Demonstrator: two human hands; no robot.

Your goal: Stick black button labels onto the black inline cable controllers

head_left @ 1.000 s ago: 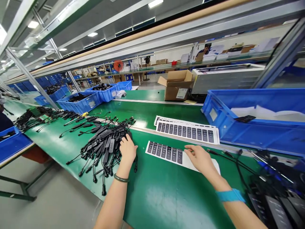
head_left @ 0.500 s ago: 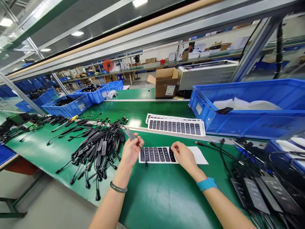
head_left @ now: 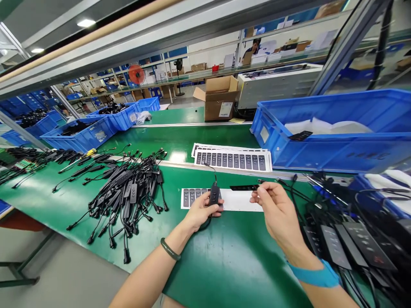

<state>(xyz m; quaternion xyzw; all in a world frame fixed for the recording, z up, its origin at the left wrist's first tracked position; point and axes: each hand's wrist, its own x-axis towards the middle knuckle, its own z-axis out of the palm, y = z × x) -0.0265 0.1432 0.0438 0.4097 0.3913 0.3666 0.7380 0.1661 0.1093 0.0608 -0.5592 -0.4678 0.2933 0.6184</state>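
My left hand [head_left: 203, 210] is closed around a small black inline controller [head_left: 214, 194] with a row of buttons and a thin cable at each end. Between the thumb and fingers of my right hand [head_left: 276, 205] is one end of a black label sticker [head_left: 244, 188], held flat in the air. Below both hands lies a white label sheet [head_left: 239, 201]; dark labels remain on its left part, partly covered by my left hand, and its right part is bare backing. A pile of black controllers with cables [head_left: 128, 194] lies left of my left hand.
More label sheets [head_left: 233, 160] lie behind the hands. Large blue bin [head_left: 334, 152] stands at back right. Controllers with labelled faces [head_left: 337, 246] are heaped at right. Smaller blue bins [head_left: 80, 139], a screwdriver [head_left: 77, 160] and a cardboard box [head_left: 220, 100] are further off. A person sits far back.
My right hand has lifted a label off the sheet and moved right. My left hand has brought the controller from the pile's edge to over the sheet. The view has shifted slightly.
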